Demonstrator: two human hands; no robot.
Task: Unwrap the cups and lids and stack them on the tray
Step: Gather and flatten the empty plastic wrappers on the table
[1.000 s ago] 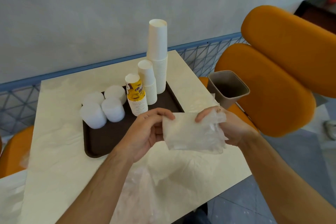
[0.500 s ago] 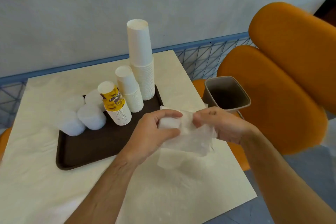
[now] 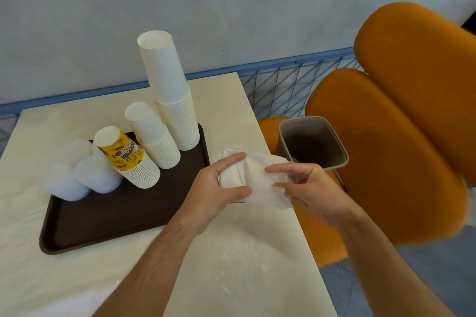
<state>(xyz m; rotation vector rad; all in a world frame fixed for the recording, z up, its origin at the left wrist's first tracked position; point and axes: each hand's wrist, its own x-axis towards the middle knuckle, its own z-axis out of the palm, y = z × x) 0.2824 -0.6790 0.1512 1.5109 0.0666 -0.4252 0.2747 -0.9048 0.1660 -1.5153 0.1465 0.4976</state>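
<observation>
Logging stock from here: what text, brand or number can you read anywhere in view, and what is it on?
"SHOP": upside down on the yellow printed cup topping one stack on the tray.
A second brown line beneath it on that cup: too blurred to read.
Plain white cup stacks, lid stacks, wrapper, bin: no text visible.

Only readable print is on the yellow-and-brown printed paper cup (image 3: pixel 123 152) topping the short stack of white paper cups on the dark brown plastic tray (image 3: pixel 108 216): upside down, brown block letters "SHOP", w/ more letters beneath, approx "THE", too small to be sure. All other cups, lids & wrapping are plain white, no text legible.
</observation>
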